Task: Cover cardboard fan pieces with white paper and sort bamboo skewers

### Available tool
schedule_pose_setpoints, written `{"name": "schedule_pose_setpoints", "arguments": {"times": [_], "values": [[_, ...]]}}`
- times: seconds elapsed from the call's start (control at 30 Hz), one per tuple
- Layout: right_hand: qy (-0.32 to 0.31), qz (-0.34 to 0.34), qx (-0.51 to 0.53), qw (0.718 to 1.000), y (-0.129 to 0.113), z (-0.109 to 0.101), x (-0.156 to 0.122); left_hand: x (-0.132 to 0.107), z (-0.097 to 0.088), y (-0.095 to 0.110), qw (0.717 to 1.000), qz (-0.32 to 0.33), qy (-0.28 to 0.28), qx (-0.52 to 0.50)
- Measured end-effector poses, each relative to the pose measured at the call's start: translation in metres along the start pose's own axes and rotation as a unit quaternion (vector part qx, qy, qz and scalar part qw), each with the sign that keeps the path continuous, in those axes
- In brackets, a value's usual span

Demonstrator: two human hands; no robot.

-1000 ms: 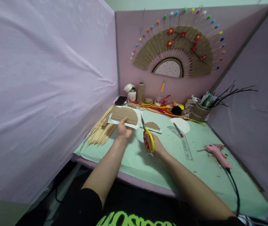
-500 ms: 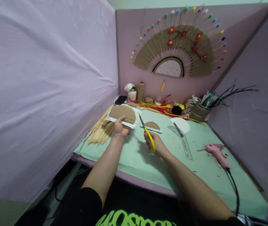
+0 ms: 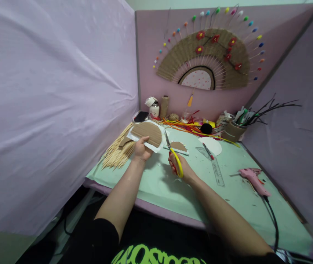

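My left hand [image 3: 143, 148] is closed on the lower edge of a half-round cardboard piece [image 3: 148, 132], its thumb on top. White paper [image 3: 160, 146] lies behind the cardboard and sticks out around it as a border. My right hand [image 3: 178, 164] grips yellow-handled scissors [image 3: 177, 161], blades pointing up and away beside the paper's right edge. Whether the blades touch the paper I cannot tell. Just beyond the scissors, a smaller half-round cardboard piece [image 3: 177, 146] with a notched pale edge lies on the table.
Wooden skewers [image 3: 117, 156] lie at the left. To the right are a clear ruler [image 3: 218, 172], a red marker [image 3: 208, 151], a white paper half-disc [image 3: 213, 145] and a pink glue gun [image 3: 255, 181] with its cord. Pipe cleaners [image 3: 184, 127] line the back, below a decorated fan [image 3: 219, 47].
The cardboard with its paper has shifted slightly right and turned in my left hand. The scissors have moved a little to the right and stay in my right hand.
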State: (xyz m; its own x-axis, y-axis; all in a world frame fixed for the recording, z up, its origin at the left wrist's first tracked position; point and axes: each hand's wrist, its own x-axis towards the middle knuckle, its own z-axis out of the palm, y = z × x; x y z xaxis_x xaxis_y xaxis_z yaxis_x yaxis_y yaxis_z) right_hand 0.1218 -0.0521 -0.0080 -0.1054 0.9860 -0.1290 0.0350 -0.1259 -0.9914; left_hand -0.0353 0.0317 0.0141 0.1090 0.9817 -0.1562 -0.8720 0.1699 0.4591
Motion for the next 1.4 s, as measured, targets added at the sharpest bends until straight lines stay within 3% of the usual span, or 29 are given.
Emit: {"name": "schedule_pose_setpoints", "arguments": {"times": [0.2, 0.47, 0.97, 1.4], "values": [[0.006, 0.001, 0.008, 1.000, 0.004, -0.003, 0.002, -0.002, 0.000, -0.002, 1.000, -0.012, -0.016, 0.017], [0.016, -0.006, -0.022, 1.000, 0.001, -0.004, 0.001, -0.003, 0.002, 0.002, 1.000, -0.019, 0.002, 0.024], [0.046, -0.056, -0.082, 0.994, 0.003, -0.008, 0.004, -0.007, 0.008, 0.007, 1.000, 0.012, 0.022, 0.004], [0.005, -0.080, -0.094, 0.992, 0.005, -0.010, 0.004, 0.003, -0.013, 0.021, 0.993, -0.065, -0.037, 0.093]]}}
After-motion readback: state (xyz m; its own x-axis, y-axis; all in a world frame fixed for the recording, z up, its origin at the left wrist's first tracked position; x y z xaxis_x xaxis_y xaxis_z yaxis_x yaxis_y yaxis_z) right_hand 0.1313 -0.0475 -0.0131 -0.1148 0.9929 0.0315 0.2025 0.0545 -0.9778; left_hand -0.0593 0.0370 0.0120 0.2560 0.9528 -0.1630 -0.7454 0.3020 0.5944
